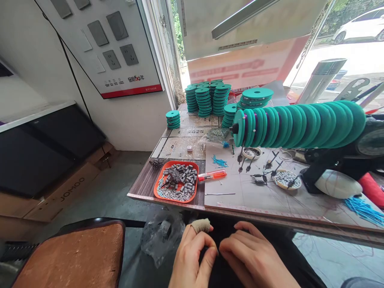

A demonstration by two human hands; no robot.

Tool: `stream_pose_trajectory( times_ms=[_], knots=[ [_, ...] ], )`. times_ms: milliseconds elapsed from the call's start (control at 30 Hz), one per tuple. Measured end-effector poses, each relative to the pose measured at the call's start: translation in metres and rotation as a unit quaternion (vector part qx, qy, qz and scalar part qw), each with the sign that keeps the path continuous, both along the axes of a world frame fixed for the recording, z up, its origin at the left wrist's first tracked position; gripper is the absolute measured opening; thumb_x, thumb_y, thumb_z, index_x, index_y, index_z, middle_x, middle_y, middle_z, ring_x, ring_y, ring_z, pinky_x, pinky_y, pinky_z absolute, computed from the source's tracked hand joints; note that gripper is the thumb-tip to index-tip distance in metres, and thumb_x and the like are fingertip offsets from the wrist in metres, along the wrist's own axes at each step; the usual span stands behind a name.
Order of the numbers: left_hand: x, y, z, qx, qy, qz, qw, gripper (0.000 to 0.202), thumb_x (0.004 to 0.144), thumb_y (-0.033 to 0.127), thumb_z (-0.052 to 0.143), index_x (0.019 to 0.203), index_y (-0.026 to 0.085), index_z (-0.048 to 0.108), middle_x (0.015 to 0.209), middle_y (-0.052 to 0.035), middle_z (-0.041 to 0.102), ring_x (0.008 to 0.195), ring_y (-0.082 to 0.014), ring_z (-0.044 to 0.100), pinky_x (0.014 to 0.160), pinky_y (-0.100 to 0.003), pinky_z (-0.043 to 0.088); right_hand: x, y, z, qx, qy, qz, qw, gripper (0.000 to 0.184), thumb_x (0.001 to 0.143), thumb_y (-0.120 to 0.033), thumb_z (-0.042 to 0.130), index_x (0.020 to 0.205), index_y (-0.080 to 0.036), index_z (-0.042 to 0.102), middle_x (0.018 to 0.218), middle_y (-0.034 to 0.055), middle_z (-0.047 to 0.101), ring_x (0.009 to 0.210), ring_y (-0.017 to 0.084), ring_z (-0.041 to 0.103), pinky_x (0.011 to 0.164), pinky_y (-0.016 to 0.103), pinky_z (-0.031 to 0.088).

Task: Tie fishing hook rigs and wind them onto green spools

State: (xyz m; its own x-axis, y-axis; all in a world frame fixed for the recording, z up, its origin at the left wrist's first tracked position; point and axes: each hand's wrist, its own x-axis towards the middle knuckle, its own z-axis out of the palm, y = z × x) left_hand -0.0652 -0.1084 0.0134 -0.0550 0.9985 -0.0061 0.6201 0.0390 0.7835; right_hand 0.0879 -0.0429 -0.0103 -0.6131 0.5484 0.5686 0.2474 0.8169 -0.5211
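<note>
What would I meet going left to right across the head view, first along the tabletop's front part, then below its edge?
Front part: orange tray, orange-ended tube, white beads, larger blue bunch. Below: brown seat, clear plastic bag, left hand, right hand.

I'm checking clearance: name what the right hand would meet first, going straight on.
The right hand would likely meet the left hand first; the two look close, though their gap in depth is unclear.
</note>
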Motion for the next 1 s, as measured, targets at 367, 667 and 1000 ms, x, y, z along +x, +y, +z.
stream_pose_trajectory(
  times_ms=[367,667,1000],
  knots=[
    [0.0015,-0.0007,-0.0005,-0.005,0.008,0.016,1.000,0.023,0.087,0.031,0.044,0.076,0.016,0.057,0.097,-0.0129,0.060,0.098,-0.0249,0.057,0.084,-0.038,0.045,-0.0005,-0.0015,-0.0012,0.012,-0.012,-0.008,1.000,0.032,0.095,-0.013,0.032,0.069,-0.018,0.049,0.056,-0.0060,0.052,0.048,0.008,0.050,0.078,0.025,0.034],
    [0.0012,0.0017,-0.0002,-0.017,-0.030,0.027,0.999,0.024,0.082,0.040,0.053,0.080,0.017,0.059,0.102,-0.0118,0.059,0.100,-0.0253,0.056,0.086,-0.037,0.043,0.0015,0.0013,0.0020,0.012,-0.011,-0.014,1.000,0.031,0.097,-0.014,0.030,0.073,-0.018,0.050,0.058,-0.0051,0.055,0.049,0.008,0.052,0.078,0.025,0.036],
    [0.0043,0.0017,-0.0025,0.000,-0.041,0.040,0.998,0.029,0.089,0.039,0.042,0.075,0.016,0.054,0.092,-0.0098,0.059,0.092,-0.0215,0.058,0.081,-0.033,0.043,0.0009,0.0009,0.0009,0.014,-0.009,-0.013,1.000,0.029,0.095,-0.013,0.032,0.072,-0.018,0.050,0.058,-0.0055,0.054,0.050,0.008,0.052,0.080,0.025,0.035]
  ],
)
